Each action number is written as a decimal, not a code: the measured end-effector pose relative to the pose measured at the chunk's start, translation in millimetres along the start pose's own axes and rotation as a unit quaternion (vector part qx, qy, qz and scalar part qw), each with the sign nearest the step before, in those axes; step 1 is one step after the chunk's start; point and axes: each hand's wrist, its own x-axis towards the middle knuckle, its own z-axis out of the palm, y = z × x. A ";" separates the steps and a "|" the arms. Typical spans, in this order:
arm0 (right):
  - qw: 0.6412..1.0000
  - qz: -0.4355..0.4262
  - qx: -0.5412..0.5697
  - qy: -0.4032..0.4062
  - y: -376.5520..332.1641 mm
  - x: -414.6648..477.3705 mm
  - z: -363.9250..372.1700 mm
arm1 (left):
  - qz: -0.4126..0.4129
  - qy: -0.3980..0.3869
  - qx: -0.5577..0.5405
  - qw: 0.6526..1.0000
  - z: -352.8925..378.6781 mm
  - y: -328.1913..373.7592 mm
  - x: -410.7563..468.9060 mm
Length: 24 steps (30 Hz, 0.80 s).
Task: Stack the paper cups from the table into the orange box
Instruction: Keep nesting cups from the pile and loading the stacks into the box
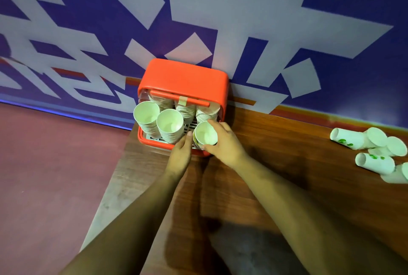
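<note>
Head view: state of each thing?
orange box, lid up, open
cup stacks, upright inside the box, mouths up
cup, upright at box front right, gripped
right hand, grips the cup
left hand, fingertips at the cup's side
loose cups, lying on table

You have one orange box (184, 76) at the far edge of the surface (276, 142). Five stacks stand in it: two front stacks (169, 123) and three rear stacks (186, 110). One paper cup (205, 135) sits in your right grip (225, 144) at the box's front right corner. Near the surface's right edge lie at least five loose cups (346, 139). They overlap and the frame cuts them off, so you cannot count them exactly.
</note>
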 end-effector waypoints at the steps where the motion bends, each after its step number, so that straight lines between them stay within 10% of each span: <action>1: 1.000 0.003 0.000 -0.009 2.0 2.9 3.1 | -0.002 -0.002 -0.007 1.000 0.1 0.0 -0.5; 24: 0.993 0.114 -0.004 0.030 88.6 -44.6 -24.0 | 0.029 0.165 0.176 0.970 27.9 1.8 -37.2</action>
